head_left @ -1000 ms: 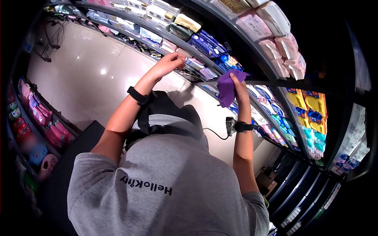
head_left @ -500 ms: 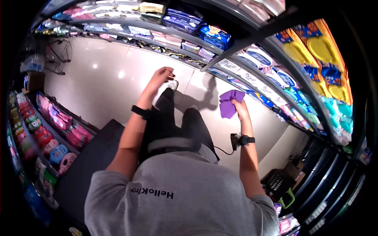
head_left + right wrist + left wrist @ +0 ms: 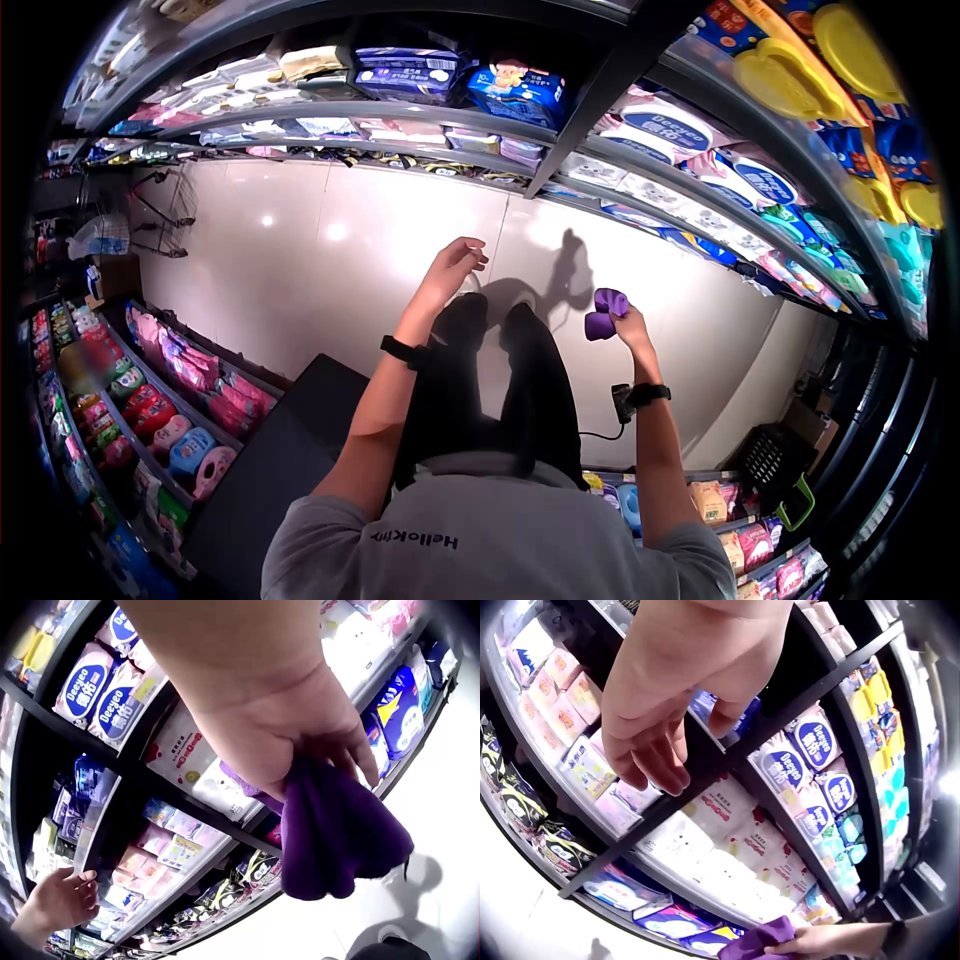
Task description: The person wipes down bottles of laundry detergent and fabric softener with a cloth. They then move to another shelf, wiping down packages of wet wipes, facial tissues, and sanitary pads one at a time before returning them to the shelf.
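Observation:
A purple cloth [image 3: 603, 314] is bunched in the right hand [image 3: 632, 328], which is held out over the floor in the head view. The right wrist view shows the cloth [image 3: 337, 825] hanging in folds below the palm, pinched by the right hand [image 3: 292, 735]. The left hand [image 3: 455, 270] is in the air to the left with loosely bent fingers and nothing in them. In the left wrist view, the left hand [image 3: 682, 682] hangs relaxed in front of the shelves, and the cloth [image 3: 759, 939] shows at the bottom.
Shelves of packaged goods [image 3: 515, 92] run across the front and right, divided by a dark upright post [image 3: 590, 100]. Lower shelves with bottles and pink packs [image 3: 190, 450] stand at the left beside a dark box-like surface [image 3: 275, 450]. A black basket [image 3: 775, 455] is at the right.
Both hands have moved away from the shelves, and the view has turned, showing more floor and legs. The cloth, earlier spread out, looks more bunched in the right hand.

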A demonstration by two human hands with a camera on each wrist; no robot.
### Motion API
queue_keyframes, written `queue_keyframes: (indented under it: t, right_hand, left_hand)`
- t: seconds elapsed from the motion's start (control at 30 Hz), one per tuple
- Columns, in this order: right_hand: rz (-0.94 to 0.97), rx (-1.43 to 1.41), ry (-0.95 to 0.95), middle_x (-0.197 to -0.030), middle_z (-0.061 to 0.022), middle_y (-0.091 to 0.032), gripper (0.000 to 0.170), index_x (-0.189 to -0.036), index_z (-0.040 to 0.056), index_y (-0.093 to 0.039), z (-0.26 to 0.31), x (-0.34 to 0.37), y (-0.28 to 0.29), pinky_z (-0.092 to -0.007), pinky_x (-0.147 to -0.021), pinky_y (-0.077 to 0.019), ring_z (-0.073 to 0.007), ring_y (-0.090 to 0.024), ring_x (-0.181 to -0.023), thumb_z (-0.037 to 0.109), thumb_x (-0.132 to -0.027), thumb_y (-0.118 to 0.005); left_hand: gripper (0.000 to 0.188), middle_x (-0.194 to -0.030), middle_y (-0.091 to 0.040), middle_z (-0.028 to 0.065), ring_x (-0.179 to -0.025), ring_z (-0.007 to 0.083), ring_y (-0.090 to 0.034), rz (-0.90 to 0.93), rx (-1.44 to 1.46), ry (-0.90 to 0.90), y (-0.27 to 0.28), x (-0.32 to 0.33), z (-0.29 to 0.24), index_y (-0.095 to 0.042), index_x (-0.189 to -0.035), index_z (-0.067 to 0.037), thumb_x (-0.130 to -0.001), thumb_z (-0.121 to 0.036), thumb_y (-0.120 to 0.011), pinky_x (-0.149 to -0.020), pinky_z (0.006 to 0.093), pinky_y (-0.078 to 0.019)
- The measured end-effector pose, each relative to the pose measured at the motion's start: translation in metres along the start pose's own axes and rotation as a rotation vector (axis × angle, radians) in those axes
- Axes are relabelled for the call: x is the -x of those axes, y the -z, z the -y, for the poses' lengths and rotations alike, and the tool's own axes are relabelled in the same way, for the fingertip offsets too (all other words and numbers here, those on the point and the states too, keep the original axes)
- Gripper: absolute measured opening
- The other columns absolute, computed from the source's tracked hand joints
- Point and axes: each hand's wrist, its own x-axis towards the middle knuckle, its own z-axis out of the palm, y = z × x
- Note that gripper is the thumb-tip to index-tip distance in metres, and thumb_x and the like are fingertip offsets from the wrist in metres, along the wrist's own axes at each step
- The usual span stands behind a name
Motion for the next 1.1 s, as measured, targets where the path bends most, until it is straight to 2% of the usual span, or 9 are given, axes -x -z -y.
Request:
queue_keyframes:
  t: [0.1, 0.17, 0.27, 0.33, 0.43, 0.57, 0.7, 0.9, 1.1]
  right_hand:
    - [-0.088, -0.058, 0.185, -0.086, -0.0172, -0.063, 0.024, -0.099, 0.0021, -0.058, 0.025, -0.025, -0.016, -0.0334, -0.074, -0.0461, -0.0290, -0.061, -0.083, 0.007, -0.077, -0.051]
    - [-0.099, -0.146, 0.274, -0.086, -0.0148, -0.064, 0.024, -0.098, 0.0020, -0.058, 0.017, -0.061, -0.038, -0.0316, -0.073, -0.0462, -0.0242, -0.062, -0.081, 0.003, -0.074, -0.052]
    - [-0.161, -0.275, 0.347, -0.083, -0.0132, -0.064, 0.025, -0.098, -0.0004, -0.058, 0.037, -0.103, -0.064, -0.0282, -0.071, -0.0461, -0.0181, -0.061, -0.076, 0.004, -0.074, -0.056]
    - [-0.196, -0.321, 0.331, -0.081, -0.0117, -0.064, 0.023, -0.095, -0.0004, -0.059, 0.059, -0.128, -0.075, -0.0274, -0.069, -0.0462, -0.0164, -0.061, -0.074, 0.011, -0.076, -0.062]
    - [-0.312, -0.424, 0.506, -0.078, -0.0082, -0.063, 0.025, -0.090, 0.0012, -0.060, 0.095, -0.161, -0.077, -0.0267, -0.067, -0.0461, -0.0126, -0.059, -0.070, 0.020, -0.075, -0.067]
    - [-0.528, -0.290, 0.722, -0.087, -0.0157, -0.063, 0.049, -0.110, 0.0063, -0.050, 0.146, -0.186, -0.062, -0.0333, -0.072, -0.0477, -0.0275, -0.063, -0.082, 0.027, -0.070, -0.071]
    - [-0.792, -0.010, 0.778, -0.077, -0.0153, -0.063, 0.058, -0.110, 0.0045, -0.050, 0.162, -0.217, -0.074, -0.0346, -0.062, -0.0492, -0.0307, -0.063, -0.069, 0.033, -0.066, -0.073]
    - [-0.831, -0.029, 0.966, -0.079, -0.0183, -0.062, 0.055, -0.100, -0.0012, -0.053, 0.155, -0.238, -0.073, -0.0348, -0.064, -0.0487, -0.0313, -0.062, -0.073, 0.035, -0.065, -0.073]
    - [-0.791, -0.002, 0.925, -0.084, -0.0220, -0.061, 0.066, -0.107, -0.0042, -0.050, 0.153, -0.241, -0.067, -0.0349, -0.071, -0.0479, -0.0327, -0.061, -0.080, 0.039, -0.063, -0.073]
  left_hand:
    - [0.019, -0.086, -0.058, 0.0059, -0.081, 0.0131, -0.055, -0.144, -0.136, -0.107, 0.024, -0.037, 0.023, -0.052, -0.102, 0.000, -0.087, -0.011, -0.048, -0.075, 0.0254, -0.0426]
    - [0.017, -0.082, -0.057, 0.0058, -0.074, 0.0112, -0.054, -0.237, -0.220, -0.252, 0.042, -0.068, 0.048, -0.052, -0.100, 0.001, -0.085, -0.007, -0.050, -0.065, 0.0233, -0.0423]
    - [0.022, -0.090, -0.060, 0.0100, -0.080, 0.0181, -0.059, -0.297, -0.516, -0.375, 0.057, -0.104, 0.063, -0.053, -0.102, 0.001, -0.082, -0.008, -0.053, -0.058, 0.0244, -0.0425]
    - [0.027, -0.100, -0.059, 0.0108, -0.092, 0.0203, -0.057, -0.290, -0.641, -0.413, 0.061, -0.120, 0.065, -0.050, -0.109, -0.001, -0.084, -0.011, -0.052, -0.076, 0.0275, -0.0445]
    - [0.035, -0.109, -0.054, 0.0143, -0.099, 0.0266, -0.053, -0.323, -0.732, -0.668, 0.068, -0.147, 0.067, -0.047, -0.115, -0.003, -0.081, -0.010, -0.054, -0.082, 0.0341, -0.0424]
    - [0.046, -0.123, -0.046, 0.0145, -0.112, 0.0281, -0.045, -0.422, -0.688, -0.898, 0.073, -0.190, 0.065, -0.040, -0.123, -0.004, -0.080, -0.007, -0.054, -0.091, 0.0359, -0.0369]
    - [0.046, -0.128, -0.039, 0.0189, -0.119, 0.0331, -0.037, -0.527, -0.716, -1.157, 0.064, -0.225, 0.067, -0.040, -0.122, -0.001, -0.078, -0.008, -0.053, -0.097, 0.0376, -0.0297]
    - [0.046, -0.126, -0.035, 0.0205, -0.113, 0.0386, -0.035, -0.719, -0.557, -1.355, 0.040, -0.252, 0.130, -0.041, -0.117, 0.000, -0.072, -0.005, -0.053, -0.096, 0.0441, -0.0271]
    - [0.051, -0.118, -0.041, 0.0216, -0.110, 0.0368, -0.040, -0.584, -0.614, -1.361, 0.038, -0.238, 0.123, -0.038, -0.119, 0.001, -0.072, -0.008, -0.057, -0.094, 0.0412, -0.0309]
